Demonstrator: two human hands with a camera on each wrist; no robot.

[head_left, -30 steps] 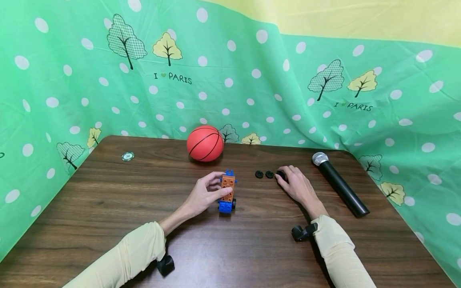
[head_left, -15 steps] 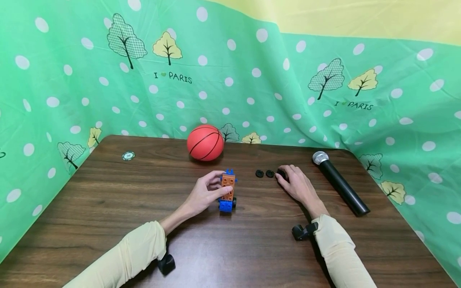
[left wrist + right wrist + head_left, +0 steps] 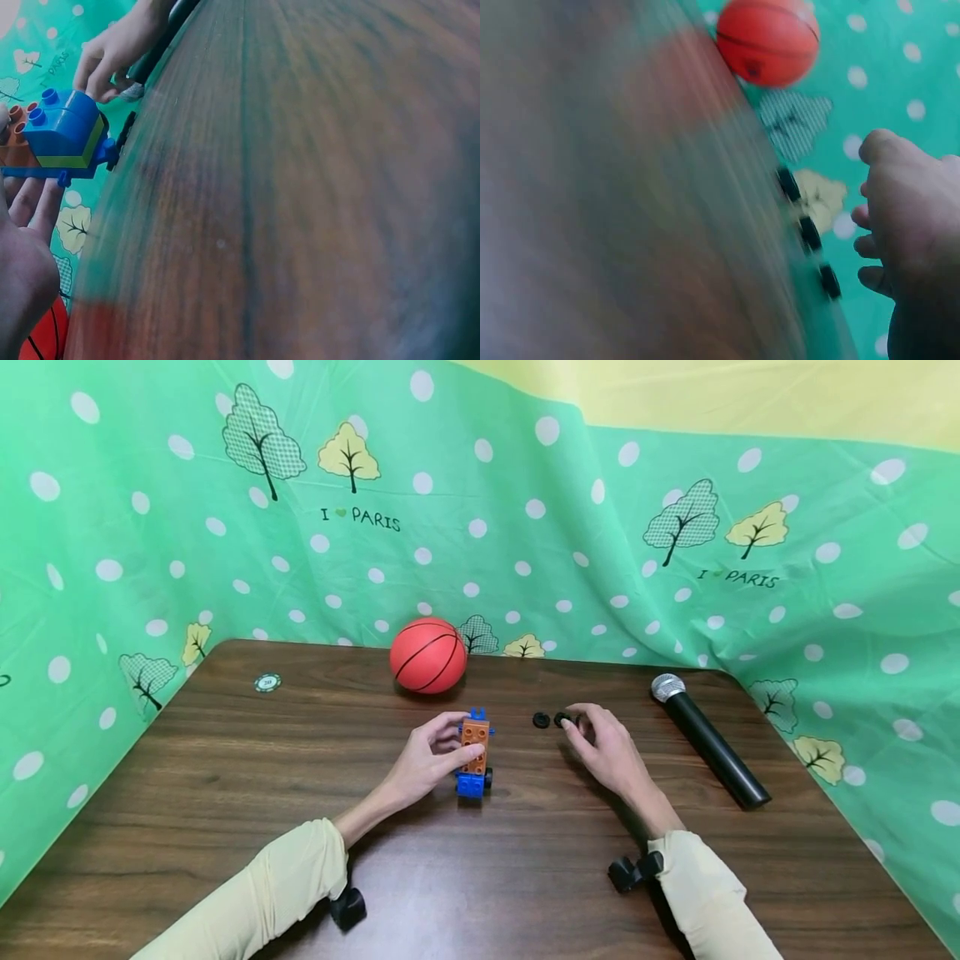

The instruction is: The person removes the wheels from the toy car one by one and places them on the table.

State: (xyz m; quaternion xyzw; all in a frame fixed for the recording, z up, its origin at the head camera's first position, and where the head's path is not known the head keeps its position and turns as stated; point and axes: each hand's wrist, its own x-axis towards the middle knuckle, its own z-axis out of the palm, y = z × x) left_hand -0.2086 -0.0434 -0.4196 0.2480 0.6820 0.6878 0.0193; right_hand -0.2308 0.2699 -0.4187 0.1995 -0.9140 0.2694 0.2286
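My left hand (image 3: 420, 764) grips a toy block car (image 3: 473, 748) between thumb and fingers, with its orange studded top up. Blue blocks sit at its near end, and a black wheel (image 3: 488, 777) is fitted on the near right. In the left wrist view the car (image 3: 67, 131) also shows a yellow-green layer and bare blue axle pegs. My right hand (image 3: 611, 750) hovers at a row of loose black wheels, its fingers loosely bent. One wheel (image 3: 541, 720) lies apart; thumb and fingers partly cover the others. The right wrist view shows three wheels (image 3: 810, 234) beside the hand, none held.
A red toy basketball (image 3: 428, 656) stands at the back of the wooden table (image 3: 480, 877). To the right lies a black microphone (image 3: 708, 739). A round chip (image 3: 267, 682) marked 20 lies at the back left. A green dotted cloth (image 3: 480, 502) hangs behind.
My right hand has come off the rightmost wheel and shifted slightly left, over the middle one. My left hand keeps its hold on the toy car, nearly still.
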